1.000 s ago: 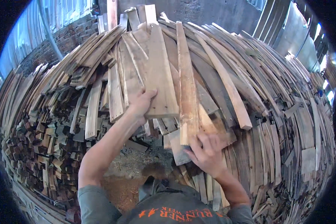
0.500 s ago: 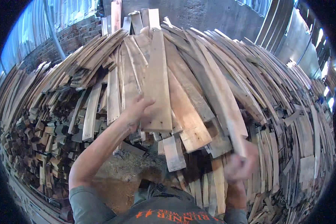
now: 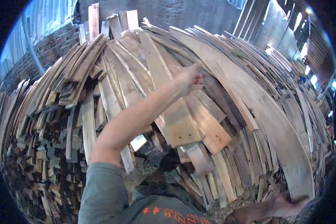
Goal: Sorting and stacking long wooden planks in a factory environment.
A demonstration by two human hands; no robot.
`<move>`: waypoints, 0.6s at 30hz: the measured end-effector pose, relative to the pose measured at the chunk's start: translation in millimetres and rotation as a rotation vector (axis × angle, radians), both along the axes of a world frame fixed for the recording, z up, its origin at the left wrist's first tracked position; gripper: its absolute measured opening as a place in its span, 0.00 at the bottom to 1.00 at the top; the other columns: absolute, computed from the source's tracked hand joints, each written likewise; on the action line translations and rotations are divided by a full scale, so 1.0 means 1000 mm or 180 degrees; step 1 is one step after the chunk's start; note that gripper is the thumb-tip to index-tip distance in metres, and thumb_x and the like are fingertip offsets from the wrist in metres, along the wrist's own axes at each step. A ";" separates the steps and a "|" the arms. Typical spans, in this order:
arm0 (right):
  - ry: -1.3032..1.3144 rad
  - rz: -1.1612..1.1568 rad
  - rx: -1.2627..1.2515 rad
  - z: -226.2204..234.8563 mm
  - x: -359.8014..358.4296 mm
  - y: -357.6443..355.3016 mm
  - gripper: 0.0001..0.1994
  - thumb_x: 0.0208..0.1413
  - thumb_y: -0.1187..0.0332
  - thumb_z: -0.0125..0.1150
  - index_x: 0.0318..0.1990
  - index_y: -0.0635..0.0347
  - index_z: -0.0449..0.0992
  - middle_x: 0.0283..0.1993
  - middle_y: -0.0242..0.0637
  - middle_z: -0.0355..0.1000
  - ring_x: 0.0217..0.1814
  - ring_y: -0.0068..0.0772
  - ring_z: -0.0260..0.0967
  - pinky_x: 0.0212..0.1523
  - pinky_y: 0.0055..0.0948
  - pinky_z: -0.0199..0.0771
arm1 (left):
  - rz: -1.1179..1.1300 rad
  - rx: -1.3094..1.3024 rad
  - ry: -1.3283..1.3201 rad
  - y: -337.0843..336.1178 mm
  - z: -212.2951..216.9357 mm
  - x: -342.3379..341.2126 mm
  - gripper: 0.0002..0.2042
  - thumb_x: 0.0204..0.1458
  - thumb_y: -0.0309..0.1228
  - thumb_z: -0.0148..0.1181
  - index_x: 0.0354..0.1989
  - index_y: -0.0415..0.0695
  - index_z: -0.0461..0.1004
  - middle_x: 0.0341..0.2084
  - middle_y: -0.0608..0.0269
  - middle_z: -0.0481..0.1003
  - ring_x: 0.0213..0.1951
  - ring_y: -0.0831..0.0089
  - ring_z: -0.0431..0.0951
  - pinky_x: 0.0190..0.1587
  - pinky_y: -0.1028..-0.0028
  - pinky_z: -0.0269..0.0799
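Note:
My left hand [image 3: 191,79] reaches over the heap with its fingers loosely bent and apart, nothing visible in them. Beneath it lies a pale plank [image 3: 181,127] with two dark holes near its lower end, beside an orange-brown plank [image 3: 211,130]. At the lower right my right hand [image 3: 287,206] grips the near end of a long, wide board [image 3: 265,108]. This board runs from the top of the heap down to my hand and looks curved in the view. Part of the right hand's grip is blurred and dark.
Stacked planks [image 3: 72,71] fan out at the left, above a pile of short wood pieces [image 3: 44,164]. More long boards [image 3: 250,71] lie at the right. Behind stand a grey wall [image 3: 190,18] and a brick wall [image 3: 59,44]. Wood scraps [image 3: 246,199] lie low down.
My right hand has moved right and down, and the wide board now slants across the right side. My left hand has moved right, away from the pale plank's left edge. The view has shifted right.

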State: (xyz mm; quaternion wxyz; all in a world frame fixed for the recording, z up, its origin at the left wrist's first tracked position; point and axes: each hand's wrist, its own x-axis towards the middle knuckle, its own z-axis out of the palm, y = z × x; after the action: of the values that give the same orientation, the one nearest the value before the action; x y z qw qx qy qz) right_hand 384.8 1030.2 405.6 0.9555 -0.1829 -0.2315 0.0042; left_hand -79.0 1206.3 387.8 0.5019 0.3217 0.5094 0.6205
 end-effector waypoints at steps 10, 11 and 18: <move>-0.3481 -0.0748 0.0812 -0.011 -0.103 -0.110 0.14 0.64 0.59 0.51 0.38 0.61 0.75 0.31 0.35 0.71 0.25 0.28 0.61 0.23 0.27 0.64 | -0.1087 0.0121 -0.1670 -0.032 0.007 -0.001 0.33 0.56 0.56 0.51 0.56 0.37 0.63 0.42 0.47 0.72 0.49 0.53 0.73 0.53 0.52 0.71; -0.3622 -0.0709 0.0501 -0.016 -0.098 -0.114 0.13 0.63 0.60 0.52 0.39 0.62 0.75 0.32 0.36 0.71 0.26 0.30 0.62 0.25 0.28 0.64 | -0.1235 0.0021 -0.1868 -0.033 0.009 -0.002 0.26 0.56 0.44 0.58 0.52 0.34 0.63 0.41 0.47 0.72 0.48 0.53 0.75 0.55 0.51 0.71; -0.4434 0.0105 -0.1494 -0.049 0.002 -0.089 0.15 0.58 0.65 0.55 0.45 0.69 0.75 0.39 0.46 0.74 0.37 0.44 0.69 0.39 0.37 0.69 | -0.1063 -0.0035 -0.1710 0.007 0.001 0.003 0.17 0.58 0.29 0.54 0.51 0.33 0.62 0.41 0.48 0.74 0.44 0.54 0.77 0.52 0.54 0.77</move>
State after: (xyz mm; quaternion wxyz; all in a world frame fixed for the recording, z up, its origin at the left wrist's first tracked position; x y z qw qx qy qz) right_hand 386.4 941.5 357.0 0.5223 -0.3395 -0.7807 -0.0491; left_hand -76.1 1213.7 389.2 0.7152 0.2228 0.3021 0.5895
